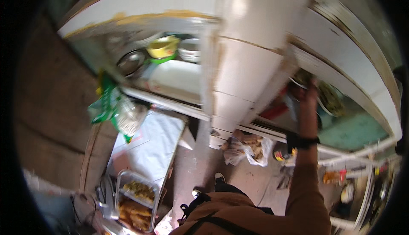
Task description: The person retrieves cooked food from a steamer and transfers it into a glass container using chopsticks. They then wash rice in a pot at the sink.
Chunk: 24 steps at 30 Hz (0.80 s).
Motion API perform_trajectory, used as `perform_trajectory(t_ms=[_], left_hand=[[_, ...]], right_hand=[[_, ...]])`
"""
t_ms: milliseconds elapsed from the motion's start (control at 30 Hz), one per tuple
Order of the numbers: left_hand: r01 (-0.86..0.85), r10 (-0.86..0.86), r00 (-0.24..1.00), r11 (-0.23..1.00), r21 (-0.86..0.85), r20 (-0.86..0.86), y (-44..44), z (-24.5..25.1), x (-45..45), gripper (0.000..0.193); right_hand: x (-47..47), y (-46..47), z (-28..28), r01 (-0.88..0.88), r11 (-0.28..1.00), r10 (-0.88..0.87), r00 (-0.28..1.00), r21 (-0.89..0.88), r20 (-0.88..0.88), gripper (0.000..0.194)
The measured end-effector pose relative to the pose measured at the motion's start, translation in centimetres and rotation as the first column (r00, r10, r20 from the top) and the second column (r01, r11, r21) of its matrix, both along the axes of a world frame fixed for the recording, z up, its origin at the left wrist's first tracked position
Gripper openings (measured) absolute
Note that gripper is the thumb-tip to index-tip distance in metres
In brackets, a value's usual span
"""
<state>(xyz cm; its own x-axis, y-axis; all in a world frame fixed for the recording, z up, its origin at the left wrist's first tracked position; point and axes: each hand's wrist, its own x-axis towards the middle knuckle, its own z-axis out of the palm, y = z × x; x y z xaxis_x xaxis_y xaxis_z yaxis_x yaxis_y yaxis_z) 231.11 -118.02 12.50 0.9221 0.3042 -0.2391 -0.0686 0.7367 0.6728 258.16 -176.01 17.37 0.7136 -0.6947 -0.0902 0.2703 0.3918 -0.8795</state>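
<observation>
My right hand (308, 91) reaches into the right cupboard opening, its fingers at a white-rimmed bowl (297, 81) with dark greenish contents. Blur and shadow hide whether the fingers close on the rim. Just right of the hand is another white-rimmed bowl holding green food (332, 101). A dark band circles my right wrist. Something red (276, 107) lies left of the hand inside the same cupboard. My left hand is out of view. Before me on the left, a cupboard holds a yellow container (163, 47), stacked white bowls (190, 49) and a white tray (179, 77).
A tiled pillar (246, 69) divides the two cupboards. A green and clear plastic bag (127, 113) hangs at the left cupboard's corner. Below it stands a table with a pale cover (156, 142). A divided food container (153, 200) is at lower left. White plastic bags (252, 148) rest on the floor.
</observation>
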Motion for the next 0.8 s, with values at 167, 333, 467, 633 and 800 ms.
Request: perform_trajectory(t_ms=[167,333,467,633,800], left_hand=[[-0.023,0.027,0.995,0.999,-0.038,0.100,1.0,0.1,-0.5,0.068],[-0.038,0.056,0.988,0.992,-0.121,0.146,1.3,-0.2,0.1,0.067],[-0.045,0.072,0.988,0.980,-0.196,0.136,2.2,0.0,-0.6,0.068],[-0.070,0.096,0.991,0.966,-0.247,0.097,3.5,0.0,-3.5,0.071],[-0.101,0.164,0.970,0.943,-0.316,0.179,5.7,-0.7,-8.2,0.076]], right_hand=[[-6.9,3.4,-0.7,0.050,0.999,-0.049,0.998,-0.021,0.043,0.031],[-13.4,6.3,-3.1,0.152,0.962,-0.153,0.988,-0.227,0.016,0.035],[-17.6,9.4,-3.5,0.236,0.970,-0.240,0.968,-0.058,-0.074,0.036],[-17.6,13.6,-5.2,-0.176,0.950,0.142,0.979,-0.258,-0.145,0.039],[-17.1,21.5,-9.8,-0.645,0.329,0.480,0.743,-0.690,-0.466,0.042]])
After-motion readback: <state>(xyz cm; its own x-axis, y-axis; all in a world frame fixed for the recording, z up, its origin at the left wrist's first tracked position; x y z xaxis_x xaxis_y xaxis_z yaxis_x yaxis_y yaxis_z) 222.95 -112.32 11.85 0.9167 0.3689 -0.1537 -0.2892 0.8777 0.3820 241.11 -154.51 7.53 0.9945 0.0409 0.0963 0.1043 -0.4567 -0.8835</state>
